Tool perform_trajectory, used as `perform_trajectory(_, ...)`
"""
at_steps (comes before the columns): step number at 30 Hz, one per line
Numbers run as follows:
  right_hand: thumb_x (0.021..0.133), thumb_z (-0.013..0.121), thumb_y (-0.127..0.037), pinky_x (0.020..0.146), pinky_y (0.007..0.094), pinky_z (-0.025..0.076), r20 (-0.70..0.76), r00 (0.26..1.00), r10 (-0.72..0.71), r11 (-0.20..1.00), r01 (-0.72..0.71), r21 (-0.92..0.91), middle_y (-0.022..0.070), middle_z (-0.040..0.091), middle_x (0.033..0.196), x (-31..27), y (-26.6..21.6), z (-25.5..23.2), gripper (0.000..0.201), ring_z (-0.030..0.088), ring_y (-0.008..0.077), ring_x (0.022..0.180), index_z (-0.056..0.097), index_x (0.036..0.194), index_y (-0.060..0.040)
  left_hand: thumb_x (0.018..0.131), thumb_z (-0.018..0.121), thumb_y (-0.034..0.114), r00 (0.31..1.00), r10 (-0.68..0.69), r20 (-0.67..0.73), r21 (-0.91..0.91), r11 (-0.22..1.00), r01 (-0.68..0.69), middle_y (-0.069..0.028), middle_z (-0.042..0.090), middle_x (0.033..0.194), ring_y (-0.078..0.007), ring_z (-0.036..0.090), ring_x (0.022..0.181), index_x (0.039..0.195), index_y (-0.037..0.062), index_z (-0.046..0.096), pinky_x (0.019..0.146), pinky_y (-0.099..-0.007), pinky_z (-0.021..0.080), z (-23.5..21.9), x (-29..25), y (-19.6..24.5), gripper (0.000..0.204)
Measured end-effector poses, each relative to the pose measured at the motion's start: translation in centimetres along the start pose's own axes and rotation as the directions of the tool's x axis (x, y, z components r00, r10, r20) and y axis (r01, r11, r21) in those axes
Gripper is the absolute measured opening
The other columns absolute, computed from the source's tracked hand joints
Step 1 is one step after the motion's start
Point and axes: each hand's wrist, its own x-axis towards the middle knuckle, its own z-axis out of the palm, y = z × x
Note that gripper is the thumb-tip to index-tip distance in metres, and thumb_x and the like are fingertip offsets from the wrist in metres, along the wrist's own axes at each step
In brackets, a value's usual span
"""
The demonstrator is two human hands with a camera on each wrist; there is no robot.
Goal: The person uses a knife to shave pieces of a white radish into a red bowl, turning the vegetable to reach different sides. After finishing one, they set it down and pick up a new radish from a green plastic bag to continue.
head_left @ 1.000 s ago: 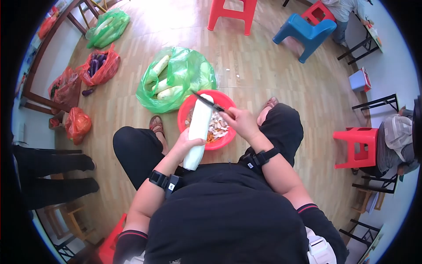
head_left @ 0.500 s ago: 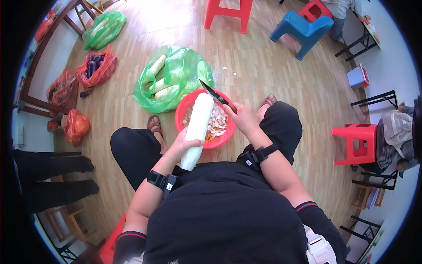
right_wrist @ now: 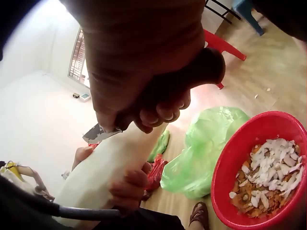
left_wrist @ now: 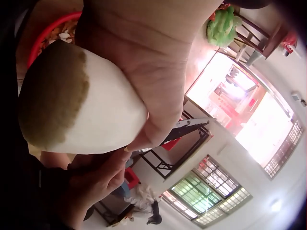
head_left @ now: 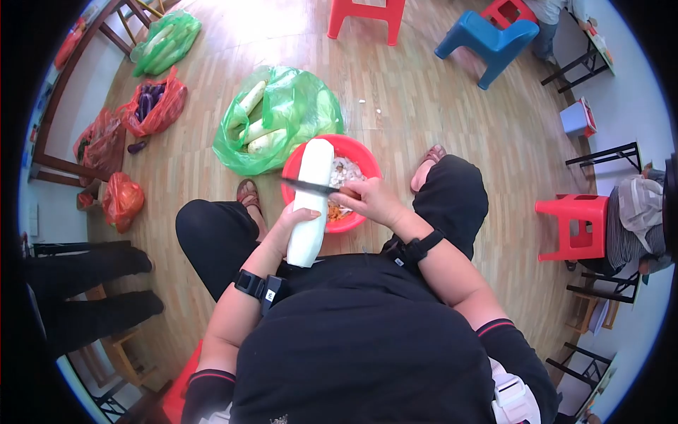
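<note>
A long, peeled white radish (head_left: 317,161) slants up from my lap, its far end over a red basin (right_wrist: 221,194). My left hand (head_left: 296,220) grips it around its lower half, thumb lying across the top. My right hand (head_left: 378,201) holds a knife (head_left: 308,186) by its brown handle, with the dark blade lying crosswise over the radish above my left thumb. In the right wrist view the blade's tip shows right at the radish's surface. White chips (right_wrist: 276,163) and orange-brown peelings (right_wrist: 256,207) lie in the basin.
Beyond the basin lies a green bag (head_left: 300,106) of pale long vegetables. At the left sit a red bag of eggplants (head_left: 150,103) and another red bag (head_left: 123,201). Red stools (head_left: 575,226) and a blue stool (head_left: 489,44) stand around. Another person's dark-trousered legs (head_left: 99,265) are at left.
The knife has swung from beyond the radish's far right side down across its middle, close to my left hand. My right hand has moved toward me and left. The radish has shifted slightly left.
</note>
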Motion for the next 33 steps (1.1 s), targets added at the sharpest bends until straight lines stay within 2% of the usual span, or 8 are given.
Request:
perform_trajectory(4, 0.088, 0.065, -0.034, 0.05, 0.0356, 0.041, -0.167, 0.964, 0.209, 0.971, -0.184, 0.153, 0.012, 0.056, 0.058, 0.8, 0.6, -1.0, 0.033, 0.054, 0.0245, 0.049, 0.064, 0.077, -0.0032, 0.075, 0.061, 0.022, 1.0, 0.008, 0.012, 0.013, 1.0, -0.008, -0.0156, 0.061, 0.091, -0.0236, 0.066, 0.076, 0.119, -0.0043, 0.048, 0.069, -0.0332, 0.055, -0.2, 0.0, -0.3, 0.053)
perform_trajectory(5, 0.088, 0.064, -0.032, 0.049, 0.0347, 0.04, -0.161, 0.953, 0.256, 0.966, -0.258, 0.009, 0.0122, 0.056, 0.058, 0.9, 1.6, -1.0, 0.03, 0.053, 0.0221, 0.048, 0.066, 0.081, -0.003, 0.075, 0.061, 0.023, 1.0, 0.003, 0.017, 0.007, 1.0, -0.003, -0.0156, 0.061, 0.091, -0.0235, 0.066, 0.076, 0.119, -0.0041, 0.048, 0.068, -0.0332, 0.055, -0.1, -0.1, -0.3, 0.053)
perform_trajectory(13, 0.087, 0.063, -0.039, 0.052, 0.0367, 0.044, 0.129, 0.99, 0.049, 0.997, -0.056, 0.045, 0.0112, 0.056, 0.058, 0.0, -1.8, -0.2, 0.038, 0.056, 0.0278, 0.053, 0.058, 0.067, -0.0071, 0.078, 0.06, 0.026, 0.997, -0.025, 0.076, -0.027, 0.999, 0.028, -0.014, 0.063, 0.088, -0.0231, 0.066, 0.076, 0.116, -0.0024, 0.051, 0.067, -0.0332, 0.055, -0.6, 0.0, -0.3, 0.048)
perform_trajectory(20, 0.086, 0.062, -0.042, 0.056, 0.0395, 0.048, -0.069, 0.988, 0.136, 0.987, -0.141, -0.08, 0.0113, 0.061, 0.062, 0.9, 1.0, -0.3, 0.035, 0.061, 0.0295, 0.059, 0.067, 0.076, -0.0087, 0.077, 0.059, 0.027, 0.992, -0.09, 0.087, -0.081, 0.992, 0.097, -0.016, 0.062, 0.092, -0.0249, 0.066, 0.078, 0.119, -0.0042, 0.049, 0.069, -0.0327, 0.054, -0.4, -0.4, -0.1, 0.053)
perform_trajectory(21, 0.087, 0.066, -0.035, 0.05, 0.0349, 0.042, -0.173, 0.983, 0.056, 0.996, -0.068, -0.063, 0.0138, 0.054, 0.057, 0.8, 1.1, 0.0, 0.036, 0.054, 0.0258, 0.05, 0.062, 0.074, -0.0018, 0.077, 0.059, 0.027, 0.991, -0.084, 0.106, -0.091, 0.991, 0.094, -0.0167, 0.062, 0.094, -0.0254, 0.066, 0.078, 0.12, -0.0047, 0.048, 0.071, -0.0333, 0.053, -0.6, -0.3, -0.4, 0.055)
perform_trajectory(26, 0.088, 0.064, -0.036, 0.051, 0.0355, 0.043, -0.15, 0.984, 0.096, 0.993, -0.105, -0.055, 0.013, 0.056, 0.059, 0.4, 1.0, 0.0, 0.035, 0.055, 0.0266, 0.051, 0.063, 0.076, -0.0032, 0.076, 0.059, 0.026, 0.992, -0.088, 0.094, -0.08, 0.992, 0.095, -0.0166, 0.062, 0.092, -0.0259, 0.066, 0.078, 0.12, -0.0053, 0.048, 0.071, -0.0336, 0.053, -0.5, -0.2, -0.4, 0.055)
perform_trajectory(28, 0.087, 0.06, -0.044, 0.058, 0.0401, 0.048, 0.029, 0.99, 0.135, 0.991, -0.135, -0.013, 0.0125, 0.062, 0.065, 0.4, -0.3, -0.4, 0.037, 0.062, 0.0304, 0.062, 0.066, 0.076, -0.0088, 0.076, 0.058, 0.026, 0.992, -0.078, 0.099, -0.071, 0.994, 0.085, -0.0168, 0.062, 0.093, -0.0259, 0.066, 0.078, 0.12, -0.0055, 0.048, 0.071, -0.0335, 0.053, -0.2, -0.4, -0.1, 0.055)
perform_trajectory(33, 0.087, 0.062, -0.043, 0.058, 0.0392, 0.048, -0.082, 0.979, 0.189, 0.982, -0.188, 0.012, 0.0137, 0.062, 0.066, 0.6, 0.5, -0.1, 0.037, 0.062, 0.0307, 0.061, 0.067, 0.079, -0.0071, 0.076, 0.057, 0.027, 0.986, -0.105, 0.13, -0.029, 0.994, 0.11, -0.0175, 0.062, 0.094, -0.0262, 0.066, 0.078, 0.12, -0.0059, 0.048, 0.071, -0.0334, 0.053, 0.0, -0.6, 0.0, 0.055)
